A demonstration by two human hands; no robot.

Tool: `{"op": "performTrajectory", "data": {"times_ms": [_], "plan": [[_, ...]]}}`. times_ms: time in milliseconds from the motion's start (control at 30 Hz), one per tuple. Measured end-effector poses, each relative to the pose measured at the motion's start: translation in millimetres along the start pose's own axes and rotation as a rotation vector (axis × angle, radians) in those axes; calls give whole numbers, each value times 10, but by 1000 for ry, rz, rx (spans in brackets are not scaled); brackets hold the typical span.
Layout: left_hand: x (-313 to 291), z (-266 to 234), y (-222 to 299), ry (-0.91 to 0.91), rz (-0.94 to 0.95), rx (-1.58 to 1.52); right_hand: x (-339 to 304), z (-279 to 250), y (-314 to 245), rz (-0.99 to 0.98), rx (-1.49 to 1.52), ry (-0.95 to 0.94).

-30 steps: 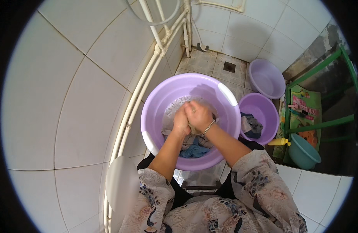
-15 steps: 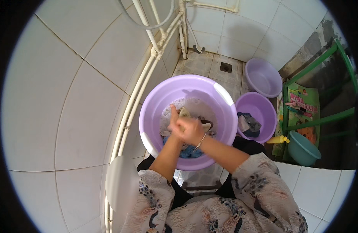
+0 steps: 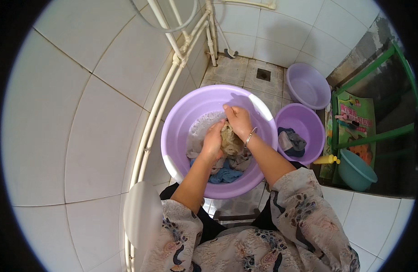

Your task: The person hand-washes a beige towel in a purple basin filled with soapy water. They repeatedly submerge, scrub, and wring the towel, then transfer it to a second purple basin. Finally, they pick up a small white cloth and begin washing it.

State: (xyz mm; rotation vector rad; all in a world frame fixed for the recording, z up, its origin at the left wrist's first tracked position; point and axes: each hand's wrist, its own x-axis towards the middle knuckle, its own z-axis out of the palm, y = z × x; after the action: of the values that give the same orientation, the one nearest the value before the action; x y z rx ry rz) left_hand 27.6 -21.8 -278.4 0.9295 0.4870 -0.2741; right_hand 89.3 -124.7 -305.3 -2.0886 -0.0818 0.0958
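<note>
Both my hands are over a large purple tub (image 3: 171,124) with white handles, gripping a wet yellowish-brown cloth (image 3: 231,141). My left hand (image 3: 212,140) is closed on its left side, with the thumb pointing up. Higher and to the right, my right hand (image 3: 239,120) has its fingers curled around the upper part; a silver bangle circles that wrist. Below the hands lies foamy water (image 3: 200,128) in the tub. Blue cloth (image 3: 225,174) and greyish-pink cloth (image 3: 241,161) are heaped at the tub's near side, partly covered by my hands and the held cloth.
Right of the tub stands a smaller purple basin (image 3: 314,124) holding dark and grey clothes (image 3: 292,142). Behind it leans a lilac basin (image 3: 308,84). A yellow bottle (image 3: 326,160), a teal basin (image 3: 356,174) and a green frame (image 3: 376,140) are farther right. Cream pipes (image 3: 155,120) run along the left wall.
My hands were pressed together and blurred over the tub. Now they are slightly apart, the right one higher and farther right, and more of the yellowish-brown cloth shows between them.
</note>
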Motion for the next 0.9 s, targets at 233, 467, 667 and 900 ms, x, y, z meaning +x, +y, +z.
{"op": "performTrajectory", "data": {"times_ms": [233,467,667,900], "plan": [[-115,-452,595,-208,54,123,57,-409,-5,100,678,-174],[-42,-864,510,-472,-28,957,-34,-611,-175,264,788,-367],[-209,-642,595,-520,-19,1089,-29,-750,-149,184,734,-401],[144,-674,402,558,633,1141,-249,-815,-582,-141,661,-268]]}}
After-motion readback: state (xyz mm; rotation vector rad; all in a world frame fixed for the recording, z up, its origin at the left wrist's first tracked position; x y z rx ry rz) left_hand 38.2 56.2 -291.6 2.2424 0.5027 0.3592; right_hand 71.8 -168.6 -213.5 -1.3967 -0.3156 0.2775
